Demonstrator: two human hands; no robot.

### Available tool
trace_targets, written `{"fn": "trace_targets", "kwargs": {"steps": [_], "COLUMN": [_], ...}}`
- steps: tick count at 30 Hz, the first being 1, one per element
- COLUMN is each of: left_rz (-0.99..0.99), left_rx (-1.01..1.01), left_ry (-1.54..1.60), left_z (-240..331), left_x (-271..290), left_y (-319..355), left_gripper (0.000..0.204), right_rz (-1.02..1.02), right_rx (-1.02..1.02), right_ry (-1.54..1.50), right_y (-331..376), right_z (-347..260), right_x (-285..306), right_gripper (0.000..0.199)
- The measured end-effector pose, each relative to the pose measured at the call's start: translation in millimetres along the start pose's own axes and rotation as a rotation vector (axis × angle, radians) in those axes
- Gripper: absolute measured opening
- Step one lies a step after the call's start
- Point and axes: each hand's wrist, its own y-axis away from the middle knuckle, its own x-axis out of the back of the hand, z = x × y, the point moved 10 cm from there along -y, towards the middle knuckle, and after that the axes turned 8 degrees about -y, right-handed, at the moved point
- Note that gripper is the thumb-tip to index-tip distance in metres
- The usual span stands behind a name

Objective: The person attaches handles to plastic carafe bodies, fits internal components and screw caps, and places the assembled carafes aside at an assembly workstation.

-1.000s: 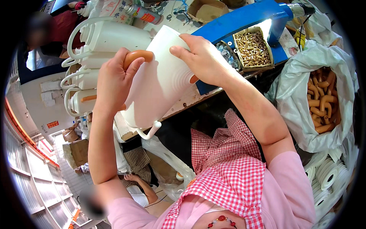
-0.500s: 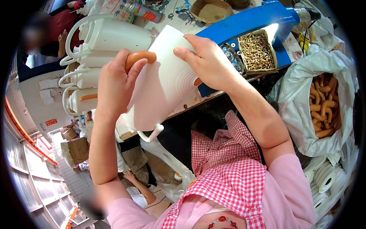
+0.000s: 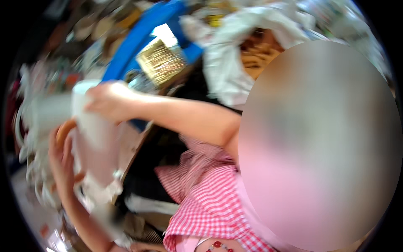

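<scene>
Since the earlier frame the whole scene had swung left and down and gone motion-blurred, and the hands with the white plastic piece (image 3: 90,126) sat near the left edge instead of the upper middle. Head view: right hand (image 3: 110,101) lay over the top of the white plastic piece, fingers curled and pressed onto its upper edge. Left hand (image 3: 63,157) held the piece from below at its left side, fingers wrapped up around it; an orange rounded part (image 3: 64,129) showed just above that hand, touching the piece. Blur hid the exact finger contact. Behind the right hand stood a blue tray (image 3: 138,40) and a box of small brass-coloured parts (image 3: 161,61); a white plastic bag (image 3: 228,67) lay just to the right.
</scene>
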Motion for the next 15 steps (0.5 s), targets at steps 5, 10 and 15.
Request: {"fn": "trace_targets", "kwargs": {"steps": [5, 10, 15], "left_rz": [0.089, 0.039, 0.374], "left_rx": [0.185, 0.353, 0.388], "left_ry": [-0.031, 0.104, 0.23], "left_z": [-54.6, -15.7, -38.0], "left_x": [8.0, 14.3, 26.0], "left_y": [25.2, 86.9, 239.7], "left_gripper": [0.042, 0.041, 0.043], "right_rz": [0.197, 0.716, 0.659], "right_rx": [-0.551, -0.219, -0.728], "right_ry": [-0.512, 0.124, 1.038], "right_y": [55.5, 210.3, 415.1], "right_z": [-8.7, -50.4, -1.3], "right_x": [86.8, 292.3, 463.6], "right_gripper": [0.032, 0.037, 0.036]}}
